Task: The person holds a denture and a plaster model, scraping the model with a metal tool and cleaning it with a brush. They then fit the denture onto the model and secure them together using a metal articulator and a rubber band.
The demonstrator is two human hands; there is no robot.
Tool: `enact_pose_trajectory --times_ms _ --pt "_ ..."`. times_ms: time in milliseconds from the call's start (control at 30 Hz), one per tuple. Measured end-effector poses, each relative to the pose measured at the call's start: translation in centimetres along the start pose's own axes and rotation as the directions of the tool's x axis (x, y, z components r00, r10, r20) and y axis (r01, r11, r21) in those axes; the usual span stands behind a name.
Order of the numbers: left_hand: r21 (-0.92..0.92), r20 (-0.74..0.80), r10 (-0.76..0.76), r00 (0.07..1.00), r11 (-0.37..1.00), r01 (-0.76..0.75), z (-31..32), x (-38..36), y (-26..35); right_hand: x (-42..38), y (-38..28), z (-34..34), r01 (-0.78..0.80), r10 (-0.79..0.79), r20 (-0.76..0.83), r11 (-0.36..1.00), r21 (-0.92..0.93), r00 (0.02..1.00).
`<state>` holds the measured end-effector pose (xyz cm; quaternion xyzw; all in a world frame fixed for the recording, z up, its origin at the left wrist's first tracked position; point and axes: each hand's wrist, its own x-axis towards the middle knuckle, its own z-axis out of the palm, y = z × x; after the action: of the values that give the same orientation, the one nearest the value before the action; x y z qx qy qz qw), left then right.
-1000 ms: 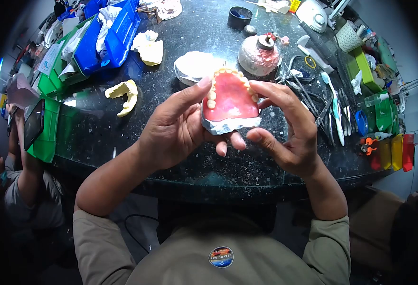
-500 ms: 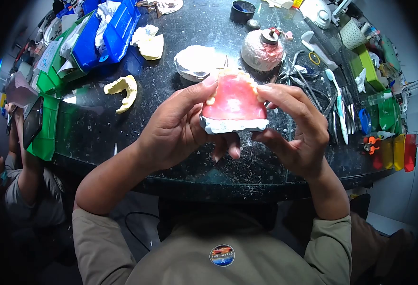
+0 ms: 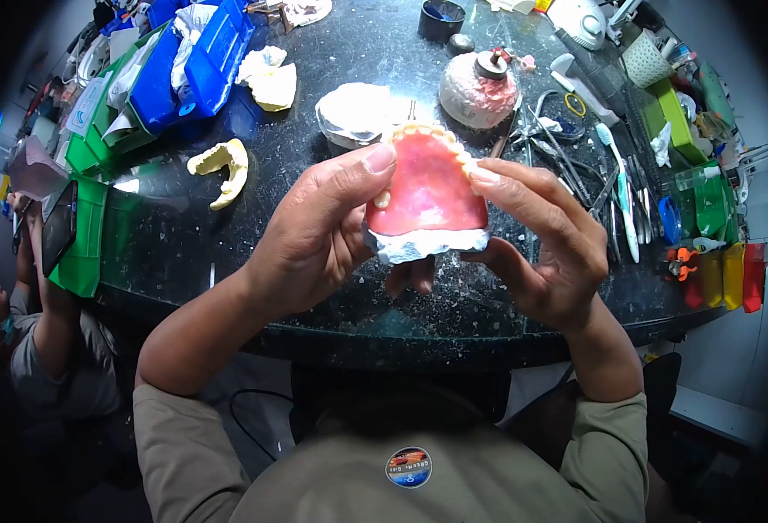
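A pink denture (image 3: 420, 183) with a row of pale teeth sits on a white plaster cast (image 3: 427, 246), raised over the black table. My left hand (image 3: 318, 213) grips it from the left, thumb on the teeth at that side and fingers underneath. On the opposite side my right hand (image 3: 549, 227) holds it too, index fingertip against the right teeth and thumb near the cast's lower right edge. Just beyond lies a white plaster lump (image 3: 349, 113). A round glass burner (image 3: 480, 91), smeared with pink wax, stands behind to the right.
A yellowish horseshoe-shaped cast (image 3: 222, 170) and a cream plaster piece (image 3: 268, 78) lie left. Blue bins (image 3: 214, 65) stand behind them. Metal hand tools (image 3: 567, 148) and a toothbrush (image 3: 621, 187) lie right. Another person's arm holds a phone (image 3: 61, 227) at far left.
The denture and cast have tilted, so the front teeth and pink palate show more fully. Both hands keep their hold, with the left fingers beneath shifted slightly.
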<state>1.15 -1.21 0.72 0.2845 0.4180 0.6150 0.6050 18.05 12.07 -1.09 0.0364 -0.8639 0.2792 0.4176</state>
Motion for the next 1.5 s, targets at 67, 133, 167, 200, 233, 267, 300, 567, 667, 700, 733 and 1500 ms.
enact_pose_trajectory --times_ms 67,133,167,200,233,267,300,567,667,700,733,1500 --pt "-0.004 -0.007 0.008 1.0 1.0 -0.008 0.3 0.0 0.1 -0.1 0.0 0.0 -0.003 0.003 0.001 1.0 0.003 1.0" --pt "0.009 -0.011 0.019 1.0 1.0 -0.019 0.4 0.0 0.2 -0.1 0.1 0.0 -0.003 0.003 0.005 1.0 0.002 1.0" --pt "0.023 -0.012 0.025 1.0 0.999 -0.025 0.4 -0.1 0.2 -0.1 0.0 0.0 -0.007 0.007 0.005 1.0 0.005 1.0" --pt "0.046 0.001 0.036 0.999 0.998 -0.036 0.3 -0.2 0.2 0.0 -0.2 0.0 -0.011 0.011 0.005 1.0 0.007 1.0" --pt "0.07 0.013 0.046 0.999 0.996 -0.047 0.2 -0.2 0.2 0.0 -0.3 0.0 -0.015 0.015 0.005 1.0 0.009 1.0" --pt "0.101 0.04 0.062 0.997 0.993 -0.065 -0.1 -0.3 0.2 0.1 -0.4 0.0 -0.01 0.01 0.003 1.0 0.009 1.0" --pt "0.126 0.03 0.077 0.997 0.989 -0.08 -0.1 -0.3 0.2 0.1 -0.4 0.0 -0.006 0.006 0.002 1.0 0.009 1.0" --pt "0.235 0.016 0.107 0.994 0.966 -0.108 0.1 -0.4 0.4 0.0 -0.2 0.1 0.015 -0.014 -0.016 0.999 0.034 1.0" --pt "0.235 0.013 0.108 0.994 0.966 -0.108 0.1 -0.4 0.4 -0.1 -0.1 0.1 0.01 -0.009 -0.012 0.999 0.04 1.0" --pt "0.239 0.01 0.111 0.994 0.965 -0.11 0.1 -0.4 0.4 -0.1 -0.2 0.1 0.005 -0.004 -0.014 0.999 0.042 1.0" --pt "0.242 0.008 0.114 0.993 0.964 -0.113 0.1 -0.4 0.4 -0.1 -0.2 0.1 0.0 0.001 -0.016 0.999 0.043 1.0" --pt "0.07 0.057 0.005 0.998 0.997 -0.009 -1.0 0.0 -0.2 -0.8 0.1 0.3 -0.099 0.104 -0.036 0.988 0.116 0.994"
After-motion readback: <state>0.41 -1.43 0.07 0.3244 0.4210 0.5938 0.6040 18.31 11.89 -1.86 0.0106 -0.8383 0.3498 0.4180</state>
